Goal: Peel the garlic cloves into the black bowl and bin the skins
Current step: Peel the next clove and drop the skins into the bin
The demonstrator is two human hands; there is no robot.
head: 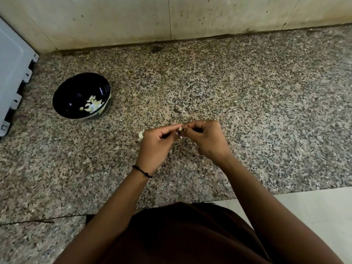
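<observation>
While both my hands pinch one clove above the granite counter, the layout runs as follows. White appliance panel at 9 o'clock; small dark marks on its tabs, not legible. Black bowl at 10 o'clock from my hands, well apart, with peeled cloves lying in its bottom. Loose garlic piece on the counter, just beside my left hand. Left fingers curled, clamped on the garlic clove; purple skin hangs under it. Right hand grips the same clove from 3 o'clock, fingertips closed on it.
</observation>
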